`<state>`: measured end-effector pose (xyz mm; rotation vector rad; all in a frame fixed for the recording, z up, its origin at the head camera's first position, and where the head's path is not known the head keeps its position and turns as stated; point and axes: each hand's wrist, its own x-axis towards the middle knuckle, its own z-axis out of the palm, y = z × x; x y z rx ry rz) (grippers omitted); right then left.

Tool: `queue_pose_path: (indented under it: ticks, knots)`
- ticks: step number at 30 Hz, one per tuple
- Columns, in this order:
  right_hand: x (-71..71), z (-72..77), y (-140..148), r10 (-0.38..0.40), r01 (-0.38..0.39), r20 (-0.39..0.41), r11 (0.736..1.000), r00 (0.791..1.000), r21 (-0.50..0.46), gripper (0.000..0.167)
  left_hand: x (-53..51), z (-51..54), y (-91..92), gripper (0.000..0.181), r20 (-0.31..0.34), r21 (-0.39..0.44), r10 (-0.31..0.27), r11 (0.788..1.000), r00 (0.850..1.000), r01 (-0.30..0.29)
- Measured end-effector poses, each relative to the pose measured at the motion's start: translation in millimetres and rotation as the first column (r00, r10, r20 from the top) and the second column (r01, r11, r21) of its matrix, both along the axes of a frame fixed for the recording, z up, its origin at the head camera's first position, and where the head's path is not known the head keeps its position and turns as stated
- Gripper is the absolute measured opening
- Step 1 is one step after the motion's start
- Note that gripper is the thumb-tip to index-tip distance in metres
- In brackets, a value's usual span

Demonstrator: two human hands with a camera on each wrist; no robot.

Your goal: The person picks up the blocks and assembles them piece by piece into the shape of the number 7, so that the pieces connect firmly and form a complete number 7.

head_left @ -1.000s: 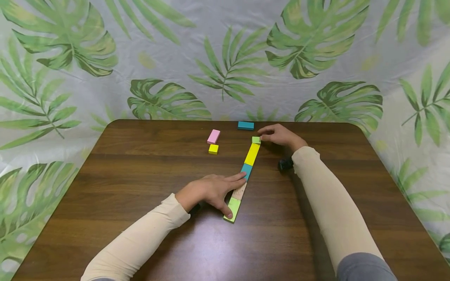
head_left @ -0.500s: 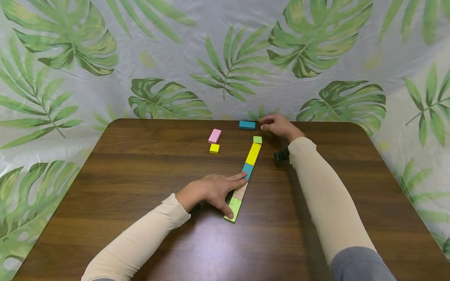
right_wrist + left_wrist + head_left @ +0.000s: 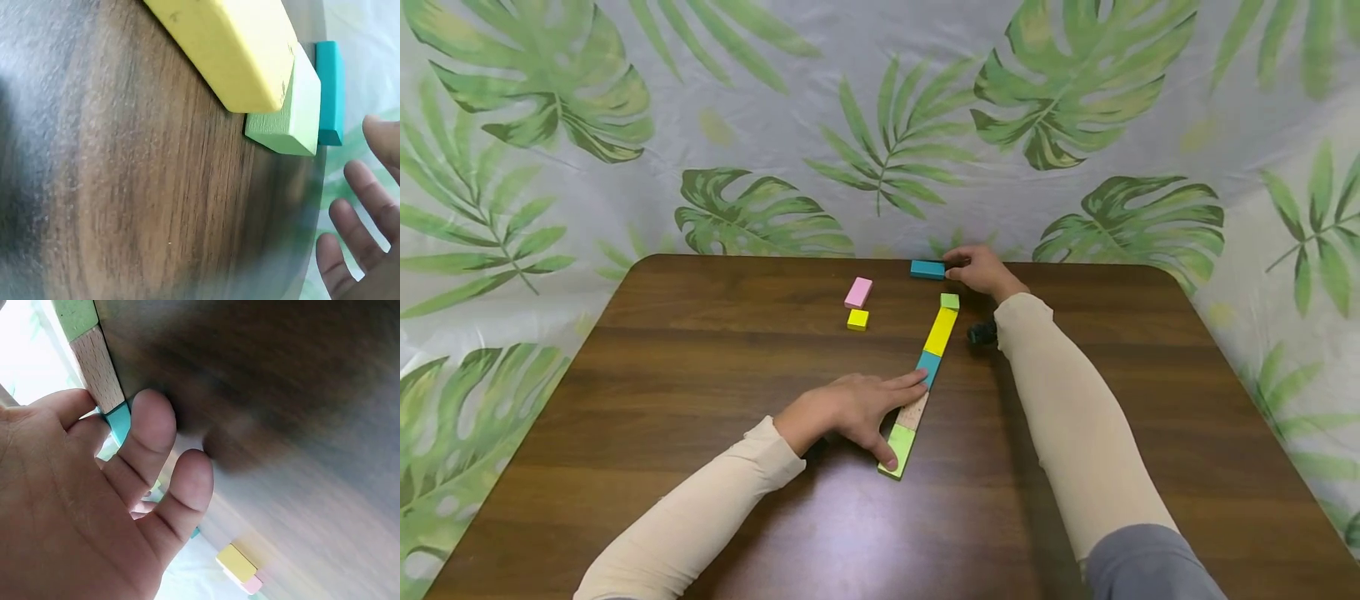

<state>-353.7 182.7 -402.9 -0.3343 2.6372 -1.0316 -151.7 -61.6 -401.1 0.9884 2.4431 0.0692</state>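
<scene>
Head view: noted left hand [image 3: 859, 407] laid over a line of blocks, thumb on near green block [image 3: 897, 448], fingertips on teal block [image 3: 931, 364], digits spread apart, gripping nothing. Read the line from near to far as near green block, wooden block [image 3: 913, 411], teal block, long yellow block [image 3: 941, 332] and small green block [image 3: 950, 302], the last set slightly askew. Found blue block [image 3: 927, 270] beyond it by the far edge of the table [image 3: 685, 367], with right hand [image 3: 983, 272] just beside its right end, thumb and fingers apart; cannot tell contact from here. Logged pink block [image 3: 858, 292] left of the line and small yellow block [image 3: 857, 320] just on its near side. Saw leaf-print cloth [image 3: 895, 125] hanging behind the table

Left wrist view: recorded palm side of left hand, fingers parted, past near green block, wooden block and teal block, joined end to end; picked out small yellow block and pink block well apart from the hand

Right wrist view: observed long yellow block meeting small green block at an angle, blue block behind them at the table edge; marked fingers of right hand separated, clamped on nothing
</scene>
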Motion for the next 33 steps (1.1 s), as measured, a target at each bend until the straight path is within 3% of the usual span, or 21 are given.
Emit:
queue_pose_path:
  ticks: [15,24,33]
  knots:
    - [-7.6,-7.7,-1,-0.009,0.009,0.022,1.0,1.0,0.005,0.047,1.4,-1.6,-3.1,0.11,0.006,0.023,0.012,1.0,1.0,-0.012]
    - [-7.0,-4.7,-10,0.028,-0.03,0.024,0.995,0.999,0.09,0.053,-0.1,-0.1,-1.4,0.111,0.007,0.029,-0.003,1.0,1.0,0.002]
    - [-4.7,-7.2,-17,-0.031,0.028,0.024,0.995,0.999,0.091,0.043,0.9,0.5,-1.7,0.111,0.008,0.028,0.003,1.0,1.0,-0.003]
